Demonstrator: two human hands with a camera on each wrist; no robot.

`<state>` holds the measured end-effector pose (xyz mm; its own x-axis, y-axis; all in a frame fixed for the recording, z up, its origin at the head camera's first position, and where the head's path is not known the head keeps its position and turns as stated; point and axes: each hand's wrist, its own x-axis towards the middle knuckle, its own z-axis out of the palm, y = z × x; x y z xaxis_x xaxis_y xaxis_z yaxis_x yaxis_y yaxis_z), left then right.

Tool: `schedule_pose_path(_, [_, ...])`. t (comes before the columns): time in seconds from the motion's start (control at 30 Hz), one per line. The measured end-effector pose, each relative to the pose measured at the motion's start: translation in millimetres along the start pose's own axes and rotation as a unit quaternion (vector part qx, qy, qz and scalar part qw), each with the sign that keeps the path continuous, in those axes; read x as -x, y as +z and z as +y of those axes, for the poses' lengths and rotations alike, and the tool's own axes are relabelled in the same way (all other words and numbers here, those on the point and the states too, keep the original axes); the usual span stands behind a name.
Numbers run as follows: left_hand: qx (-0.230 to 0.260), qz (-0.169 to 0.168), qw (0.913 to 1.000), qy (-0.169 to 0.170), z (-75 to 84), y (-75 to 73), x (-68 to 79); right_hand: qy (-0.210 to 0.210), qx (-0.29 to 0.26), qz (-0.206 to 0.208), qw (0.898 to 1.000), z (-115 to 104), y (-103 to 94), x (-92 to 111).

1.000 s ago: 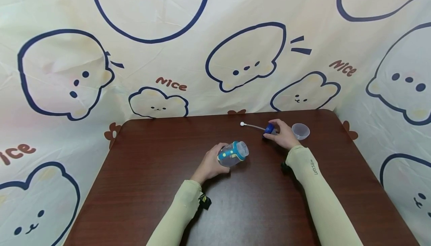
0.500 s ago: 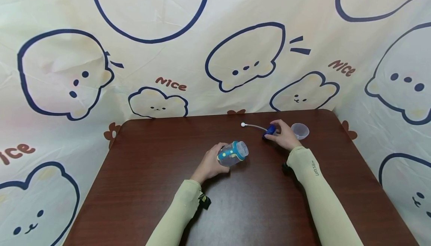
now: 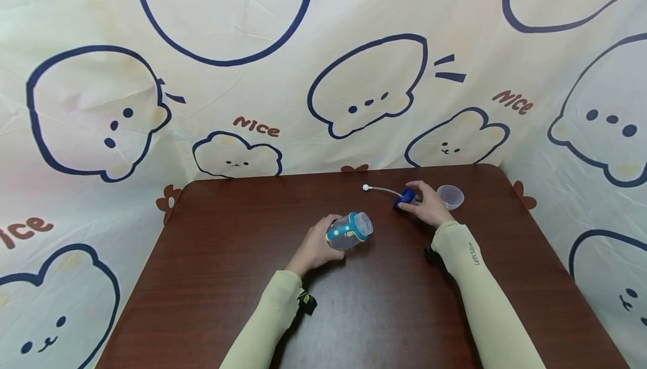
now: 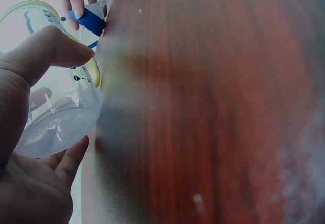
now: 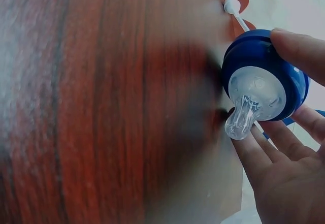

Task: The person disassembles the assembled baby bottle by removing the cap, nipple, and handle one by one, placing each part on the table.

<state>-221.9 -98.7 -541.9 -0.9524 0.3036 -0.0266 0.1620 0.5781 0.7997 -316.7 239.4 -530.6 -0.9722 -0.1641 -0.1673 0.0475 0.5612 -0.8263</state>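
Observation:
My left hand [image 3: 317,246] grips a clear baby bottle [image 3: 346,233], which tilts with its uncapped mouth up and to the right. Blue with yellow spots shows on the bottle's upper part in the head view. My right hand [image 3: 428,206] pinches a blue bottle collar [image 5: 254,46] between thumb and fingers. A clear teat [image 5: 245,113] sticks out of the collar toward the palm. From the collar's other side a thin white straw [image 3: 385,190] runs left, ending in a round white weight [image 3: 365,187]. Bottle and collar are apart.
A translucent cap [image 3: 451,196] lies on the dark wooden table [image 3: 242,279], just right of my right hand. The table's far edge runs close behind the straw. Cloth printed with cartoon faces [image 3: 237,161] hangs behind and beside the table.
The collar and straw have shifted very slightly toward me and to the right with my right hand. The left hand and bottle have stayed almost still.

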Motion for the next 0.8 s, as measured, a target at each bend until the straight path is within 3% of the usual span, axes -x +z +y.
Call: schedule_pose_path(0.8, [-0.004,0.002,1.0,0.005,0.5,-0.1,0.3,-0.011,0.022,-0.012,1.0,4.0,-2.0,2.7])
